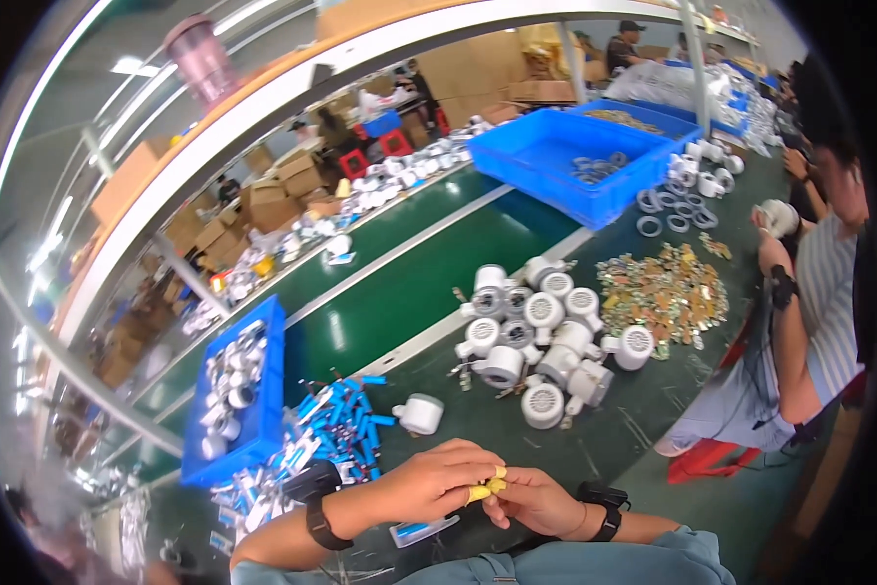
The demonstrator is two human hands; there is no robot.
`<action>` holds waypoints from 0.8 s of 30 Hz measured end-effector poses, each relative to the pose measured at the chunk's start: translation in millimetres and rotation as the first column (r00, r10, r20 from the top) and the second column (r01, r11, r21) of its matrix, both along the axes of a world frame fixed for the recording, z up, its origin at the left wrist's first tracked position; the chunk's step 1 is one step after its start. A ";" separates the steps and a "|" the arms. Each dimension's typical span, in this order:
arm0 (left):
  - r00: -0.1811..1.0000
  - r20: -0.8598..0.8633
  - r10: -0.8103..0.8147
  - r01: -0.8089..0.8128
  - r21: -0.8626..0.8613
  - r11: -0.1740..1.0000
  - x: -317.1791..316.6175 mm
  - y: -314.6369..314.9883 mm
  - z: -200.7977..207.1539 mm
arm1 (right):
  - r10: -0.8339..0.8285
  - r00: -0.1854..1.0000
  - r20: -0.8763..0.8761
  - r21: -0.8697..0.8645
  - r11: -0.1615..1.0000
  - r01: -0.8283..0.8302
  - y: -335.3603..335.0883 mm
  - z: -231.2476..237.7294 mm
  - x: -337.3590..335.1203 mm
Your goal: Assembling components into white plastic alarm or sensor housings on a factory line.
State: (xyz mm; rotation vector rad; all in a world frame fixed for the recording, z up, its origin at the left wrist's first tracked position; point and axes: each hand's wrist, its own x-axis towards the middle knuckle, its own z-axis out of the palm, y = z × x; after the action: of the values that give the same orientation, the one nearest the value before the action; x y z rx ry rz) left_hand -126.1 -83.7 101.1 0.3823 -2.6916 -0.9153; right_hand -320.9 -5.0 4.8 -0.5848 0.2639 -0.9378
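Observation:
My left hand (437, 480) and my right hand (534, 502) meet above the near edge of the bench, fingers pinched together. Between their fingertips is a small yellow piece (497, 485). More yellow shows at my left thumb tip, and whether it is a finger cover cannot be made out. Just below my left wrist lies a white shell with a blue part (424, 530). A lone white round housing (421, 414) rests beyond my left hand. Blue cylinders with wires (346, 424) form a loose heap to its left.
White grilled housings (541, 336) crowd the middle, beside a pile of small metallic pieces (663, 292). A blue bin (275, 390) of white parts stands left. Farther off are a large blue bin (517, 161), grey rings (680, 210) and a green conveyor (399, 273). A co-worker (799, 341) sits right.

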 end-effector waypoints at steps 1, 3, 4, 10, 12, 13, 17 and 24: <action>0.999 -0.007 0.036 -0.036 0.011 0.999 8.1 5.6 3.5 | 0.024 1.000 -0.002 -0.005 1.000 -0.024 -3.6 2.0 5.0; 0.998 -0.010 0.064 -0.064 -0.026 0.998 29.1 10.9 12.8 | 0.134 0.989 0.066 0.034 0.990 -0.137 -10.6 6.3 16.0; 0.998 -0.040 0.058 -0.060 -0.055 0.997 39.6 12.9 15.9 | 0.152 0.986 0.064 0.035 0.987 -0.155 -15.7 6.6 22.1; 0.978 -0.077 0.196 -0.199 -0.651 0.733 80.8 40.2 61.2 | 0.349 0.922 0.166 -0.089 0.937 -0.338 -35.2 38.1 59.2; 0.962 -0.153 0.226 -0.265 -0.722 0.639 99.6 48.0 91.6 | 0.302 0.952 0.054 -0.096 0.950 -0.296 -38.4 47.9 67.7; 0.948 -0.227 0.225 -0.315 -0.779 0.542 110.8 49.3 111.4 | 0.304 0.951 0.058 -0.097 0.950 -0.298 -41.0 45.4 71.5; 0.831 -0.364 0.421 -0.228 -0.913 -0.339 143.1 3.2 215.9 | 0.116 0.926 -0.360 -0.127 0.977 -0.172 -63.2 2.9 74.6; 0.379 -0.829 0.411 -0.616 -0.557 -0.556 221.6 -152.8 399.2 | 0.100 0.896 -0.433 -0.092 0.984 -0.154 -62.5 -24.3 76.5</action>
State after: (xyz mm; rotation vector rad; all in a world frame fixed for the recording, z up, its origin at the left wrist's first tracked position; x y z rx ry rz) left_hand 95.5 -236.6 500.3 1.1584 -1.4349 1.4123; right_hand -244.4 -67.5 -19.5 -0.9143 0.5573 -0.6930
